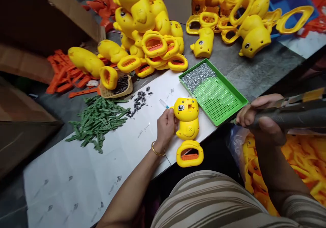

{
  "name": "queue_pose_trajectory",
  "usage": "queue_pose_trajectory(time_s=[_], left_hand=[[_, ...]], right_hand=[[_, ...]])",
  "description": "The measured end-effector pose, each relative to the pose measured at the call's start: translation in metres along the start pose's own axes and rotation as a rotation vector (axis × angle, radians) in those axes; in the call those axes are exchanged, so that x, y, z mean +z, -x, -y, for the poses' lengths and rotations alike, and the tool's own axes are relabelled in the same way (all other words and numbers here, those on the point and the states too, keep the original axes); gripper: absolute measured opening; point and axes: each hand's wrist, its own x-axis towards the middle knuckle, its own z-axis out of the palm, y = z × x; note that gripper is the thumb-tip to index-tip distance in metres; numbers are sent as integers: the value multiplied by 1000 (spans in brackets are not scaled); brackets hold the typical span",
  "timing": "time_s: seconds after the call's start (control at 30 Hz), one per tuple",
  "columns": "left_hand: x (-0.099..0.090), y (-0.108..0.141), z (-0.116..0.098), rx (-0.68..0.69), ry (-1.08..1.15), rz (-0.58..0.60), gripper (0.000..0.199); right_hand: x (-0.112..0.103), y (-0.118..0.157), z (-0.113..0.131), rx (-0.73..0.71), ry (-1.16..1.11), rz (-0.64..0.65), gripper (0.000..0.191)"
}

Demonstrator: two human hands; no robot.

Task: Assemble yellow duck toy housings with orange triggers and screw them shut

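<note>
My left hand (166, 126) is closed on the side of a yellow duck toy (188, 126), which lies on the white sheet at the table edge. The toy has a wing, an eye and small holes, and its yellow handle ring (179, 156) with an orange insert points toward my body. Beside my left fingertips is a thin pale-blue tool (164, 104), partly hidden. At the right, my right hand (266, 117) is wrapped round a dark power screwdriver (292, 114), its tip pointing left near the tray.
A green perforated tray (216, 121) holds small silver screws. Left lie green plastic strips (99, 119), black pieces (139, 100) and a small basket (127, 90). Yellow duck toys (140, 14) are piled behind, orange parts (66, 72) beyond. A bag of yellow parts (303, 153) stands right.
</note>
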Motion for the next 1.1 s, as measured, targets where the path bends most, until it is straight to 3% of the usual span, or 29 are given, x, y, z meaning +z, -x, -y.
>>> queue_pose_trajectory(time_s=[0.1, 0.17, 0.3, 0.5, 0.63, 0.87, 1.1], left_hand=[[-2, 0, -2, -36, 25, 14, 47], [-6, 1, -5, -82, 20, 50, 48], [-6, 5, -12, -128, -19, 4, 49], [9, 13, -21, -95, -54, -21, 62], [14, 26, -21, -148, -25, 19, 63], [21, 37, -18, -209, 57, 72, 67], [25, 46, -31, -311, 237, 135, 70]], right_hand=[[-3, -15, 1, -92, 30, -173, 21], [-8, -25, -4, -100, 67, -217, 21], [-13, -38, -21, -40, 120, -157, 25], [-6, -45, -39, -90, 137, -203, 24], [-4, -49, -43, -52, 121, -153, 24], [-6, -49, -54, -54, 220, -182, 25], [-7, -47, -53, -44, 256, -154, 31]])
